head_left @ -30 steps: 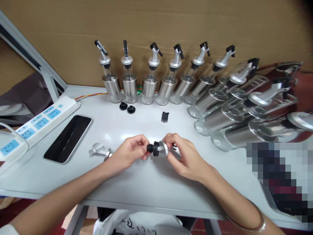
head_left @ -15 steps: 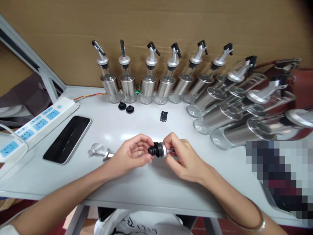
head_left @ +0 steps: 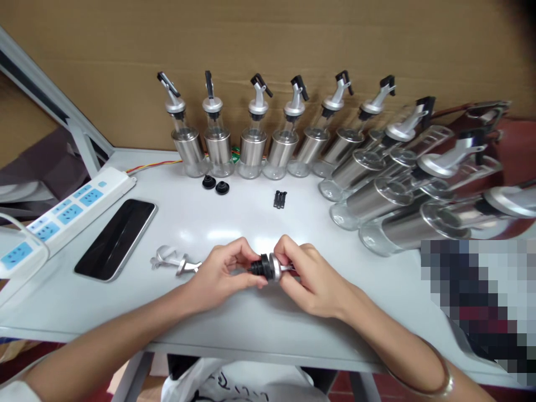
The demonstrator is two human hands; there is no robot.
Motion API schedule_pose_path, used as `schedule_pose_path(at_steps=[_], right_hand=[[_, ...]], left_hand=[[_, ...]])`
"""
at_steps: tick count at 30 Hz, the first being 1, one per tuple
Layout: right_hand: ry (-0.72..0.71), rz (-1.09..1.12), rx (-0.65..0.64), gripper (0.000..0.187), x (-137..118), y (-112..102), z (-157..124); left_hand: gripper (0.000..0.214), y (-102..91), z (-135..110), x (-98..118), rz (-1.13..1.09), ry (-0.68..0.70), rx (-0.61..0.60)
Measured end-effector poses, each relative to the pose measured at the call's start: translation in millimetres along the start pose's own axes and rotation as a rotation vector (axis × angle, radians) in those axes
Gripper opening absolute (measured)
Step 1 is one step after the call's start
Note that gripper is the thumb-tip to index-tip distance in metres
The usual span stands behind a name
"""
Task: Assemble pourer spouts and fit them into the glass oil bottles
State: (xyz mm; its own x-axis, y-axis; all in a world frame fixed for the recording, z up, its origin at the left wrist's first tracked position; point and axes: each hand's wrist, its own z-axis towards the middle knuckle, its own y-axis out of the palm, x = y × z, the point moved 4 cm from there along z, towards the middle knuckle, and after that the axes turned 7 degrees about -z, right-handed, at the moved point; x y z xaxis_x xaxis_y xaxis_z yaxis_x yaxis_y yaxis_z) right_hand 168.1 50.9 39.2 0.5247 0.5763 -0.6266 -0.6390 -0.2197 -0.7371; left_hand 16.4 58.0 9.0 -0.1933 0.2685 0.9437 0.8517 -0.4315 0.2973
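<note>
1. The pourer [head_left: 270, 268] sits between the two hands. Its long axis runs sideways across the table [head_left: 251, 329], with the black stopper [head_left: 257, 268] end toward the left hand [head_left: 224, 276] and the silver collar [head_left: 275, 268] end toward the right hand [head_left: 312, 279].
2. Left hand: thumb and fingertips are pinched shut on the black stopper, palm turned inward, wrist low over the table.
3. Right hand: fingers are closed on the silver collar, with the spout tucked inside the curled fingers (only a sliver of metal shows).
4. Neither hand is nearer; both meet at the joint between stopper and collar.
5. Left of the grip, just past the left wrist, a spare silver spout [head_left: 173, 261] lies flat. Beyond the grip, well apart, are two loose stoppers [head_left: 215, 185] and a row of bottles [head_left: 251, 151].
</note>
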Motion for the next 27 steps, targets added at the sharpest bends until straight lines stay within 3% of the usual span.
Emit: schedule_pose_path(at_steps=[6, 13, 27], right_hand=[[0.02, 0.016, -0.023, 0.017, 1.7, 4.7, -2.8], [0.084, 0.021, -0.055, 0.015, -1.2, 10.9, -2.3], [0.134, -0.02, -0.221, 0.015, -7.1, 12.1, -4.5]], left_hand=[[0.018, -0.2, -0.8, 0.7, 0.078, 0.001, -0.077], [0.018, 0.1, -0.3, 0.1, 0.127, 0.025, -0.071], [0.02, 6.3, -2.6, -1.5, 0.277, 0.073, -0.195]])
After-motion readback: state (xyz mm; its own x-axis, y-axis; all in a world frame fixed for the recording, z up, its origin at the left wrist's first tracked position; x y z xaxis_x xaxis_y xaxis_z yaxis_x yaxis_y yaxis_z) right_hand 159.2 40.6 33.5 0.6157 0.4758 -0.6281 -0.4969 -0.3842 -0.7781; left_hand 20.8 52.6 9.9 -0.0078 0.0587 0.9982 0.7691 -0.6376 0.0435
